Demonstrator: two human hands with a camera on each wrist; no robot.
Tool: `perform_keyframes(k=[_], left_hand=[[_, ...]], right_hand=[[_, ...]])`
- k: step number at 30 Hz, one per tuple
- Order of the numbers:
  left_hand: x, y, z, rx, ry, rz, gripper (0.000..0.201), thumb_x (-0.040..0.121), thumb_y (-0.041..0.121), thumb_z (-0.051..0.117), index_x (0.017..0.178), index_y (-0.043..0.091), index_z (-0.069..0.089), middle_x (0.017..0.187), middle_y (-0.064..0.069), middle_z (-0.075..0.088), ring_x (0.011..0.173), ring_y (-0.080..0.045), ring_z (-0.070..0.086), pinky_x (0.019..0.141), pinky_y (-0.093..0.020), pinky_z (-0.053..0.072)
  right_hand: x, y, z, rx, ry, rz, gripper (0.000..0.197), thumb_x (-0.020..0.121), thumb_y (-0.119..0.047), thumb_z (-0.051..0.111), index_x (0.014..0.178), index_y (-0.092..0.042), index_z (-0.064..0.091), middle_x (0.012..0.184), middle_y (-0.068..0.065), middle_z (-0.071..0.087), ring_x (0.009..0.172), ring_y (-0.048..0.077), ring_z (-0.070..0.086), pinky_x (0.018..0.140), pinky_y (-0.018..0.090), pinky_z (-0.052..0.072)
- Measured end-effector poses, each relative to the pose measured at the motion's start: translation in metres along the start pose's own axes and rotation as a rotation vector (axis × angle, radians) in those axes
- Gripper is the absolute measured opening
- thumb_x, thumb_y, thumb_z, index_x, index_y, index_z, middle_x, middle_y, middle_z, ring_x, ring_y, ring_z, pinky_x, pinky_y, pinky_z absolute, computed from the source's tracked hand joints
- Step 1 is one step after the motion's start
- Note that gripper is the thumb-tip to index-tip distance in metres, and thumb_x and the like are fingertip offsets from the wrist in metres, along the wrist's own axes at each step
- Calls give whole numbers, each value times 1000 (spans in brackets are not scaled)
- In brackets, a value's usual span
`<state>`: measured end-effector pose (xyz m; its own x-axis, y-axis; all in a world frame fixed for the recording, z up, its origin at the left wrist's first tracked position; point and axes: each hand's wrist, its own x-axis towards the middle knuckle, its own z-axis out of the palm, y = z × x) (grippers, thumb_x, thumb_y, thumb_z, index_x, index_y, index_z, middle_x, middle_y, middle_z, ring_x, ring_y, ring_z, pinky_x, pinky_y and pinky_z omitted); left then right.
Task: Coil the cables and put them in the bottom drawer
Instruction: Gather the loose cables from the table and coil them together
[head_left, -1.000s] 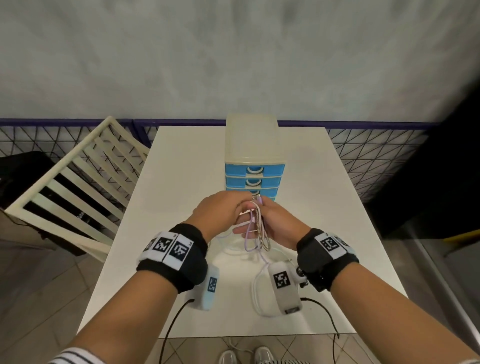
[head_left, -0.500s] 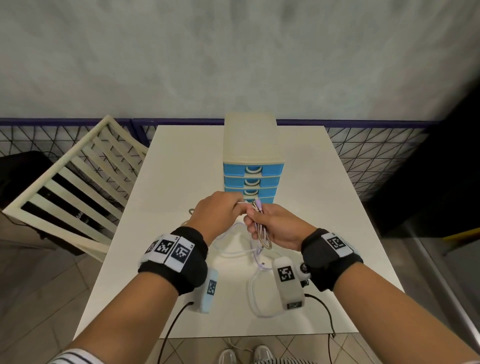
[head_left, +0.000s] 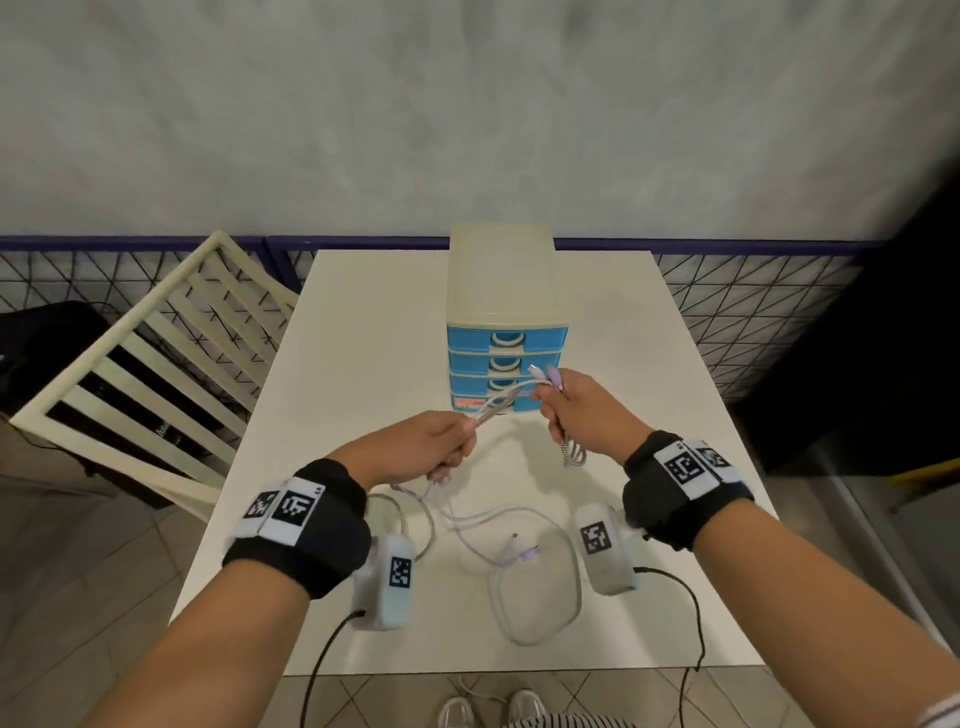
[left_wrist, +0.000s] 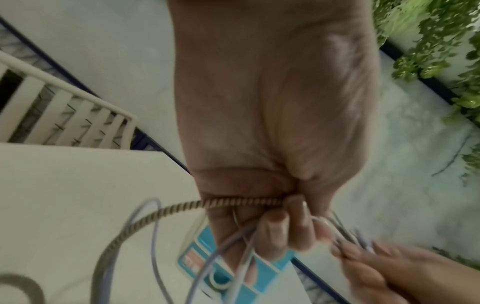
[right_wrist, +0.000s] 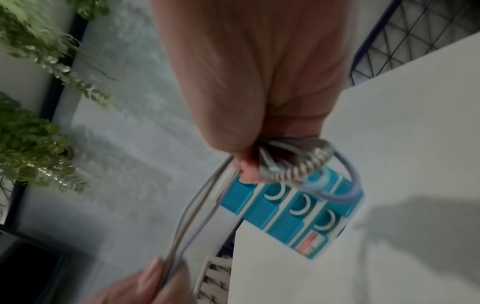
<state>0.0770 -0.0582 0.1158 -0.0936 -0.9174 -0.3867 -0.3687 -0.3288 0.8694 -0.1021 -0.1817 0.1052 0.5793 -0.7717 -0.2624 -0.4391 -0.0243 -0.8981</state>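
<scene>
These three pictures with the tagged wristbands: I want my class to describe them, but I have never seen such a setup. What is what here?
No machine is at work: a person wears one camera on the head and one on each wrist. The wide picture is the head view, looking down at a white rectangular table. The other two pictures look along each hand.

On the table stands a small cream plastic cabinet with blue drawers, all shut. The left hand and the right hand each grip a bundle of thin cables, lilac, white and one braided, stretched between them. The right hand holds the end with the lilac plugs. The rest of the cables lies in loose loops on the table. A white slatted chair stands at the left.
</scene>
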Motion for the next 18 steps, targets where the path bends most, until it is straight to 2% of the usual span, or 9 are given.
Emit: perform_keyframes(k=[3, 6, 9, 10, 11, 12, 14, 16, 18], left_hand=[[4, 12, 28, -61, 75, 56, 34, 102, 27, 27, 71, 18, 39, 62, 3, 32, 52, -9, 32, 57, -24, 34], [11, 24, 49, -51, 163, 127, 33, 102, 23, 29, 72, 19, 40, 62, 4, 36, 51, -5, 34, 54, -22, 33], [16, 35, 56, 44, 230, 126, 25, 102, 25, 28, 92, 15, 50, 75, 5, 47, 65, -1, 45, 58, -15, 39], [17, 38, 57, 79, 252, 106, 27, 102, 26, 28, 100, 12, 51, 81, 5, 49, 75, -5, 46, 61, -20, 41], [19, 38, 58, 97, 267, 87, 29, 102, 28, 28, 99, 12, 51, 82, 5, 49, 81, -11, 46, 61, -27, 40], [20, 38, 57, 100, 279, 71, 29, 102, 30, 28, 92, 14, 50, 78, 5, 50, 81, -19, 48, 57, -29, 38], [24, 34, 55, 72, 299, 48, 29, 101, 30, 29, 91, 13, 49, 80, -4, 55, 88, -34, 55, 60, -25, 35], [26, 31, 54, 76, 293, 31, 29, 101, 22, 31, 111, 6, 52, 97, -16, 61, 97, -35, 57, 62, -22, 37], [27, 31, 56, 116, 266, 26, 36, 99, 13, 31, 129, 1, 46, 111, -24, 61, 104, -39, 58, 60, -22, 40]], right_hand=[[0, -4, 16, 163, 16, 51, 18, 102, -16, 37, 86, -11, 43, 65, 3, 40, 44, 14, 44, 48, 27, 39], [-5, -12, 30, 405, -59, 98, 27, 104, -28, 33, 88, -15, 50, 68, 3, 46, 58, 16, 46, 53, 27, 41], [-5, -15, 36, 622, -72, 205, 35, 103, -36, 31, 96, -13, 57, 69, -1, 62, 60, 11, 57, 53, 23, 44], [-5, -16, 37, 674, -92, 228, 40, 101, -41, 32, 95, -13, 59, 64, -1, 65, 58, 11, 60, 54, 23, 46], [-4, -16, 38, 724, -113, 234, 48, 99, -50, 33, 96, -12, 62, 66, 0, 68, 62, 12, 64, 61, 25, 51], [-4, -16, 38, 759, -128, 234, 58, 95, -59, 34, 105, -11, 63, 79, 2, 70, 75, 15, 67, 75, 30, 54], [-5, -17, 39, 708, -140, 219, 75, 87, -69, 37, 130, -10, 54, 113, 5, 62, 107, 22, 62, 98, 40, 48], [-7, -16, 42, 565, -135, 149, 70, 90, -58, 46, 136, -6, 48, 122, 10, 58, 113, 24, 59, 98, 38, 47], [-6, -12, 43, 471, -121, 106, 59, 94, -47, 51, 130, 0, 50, 120, 23, 62, 109, 30, 64, 89, 37, 53]])
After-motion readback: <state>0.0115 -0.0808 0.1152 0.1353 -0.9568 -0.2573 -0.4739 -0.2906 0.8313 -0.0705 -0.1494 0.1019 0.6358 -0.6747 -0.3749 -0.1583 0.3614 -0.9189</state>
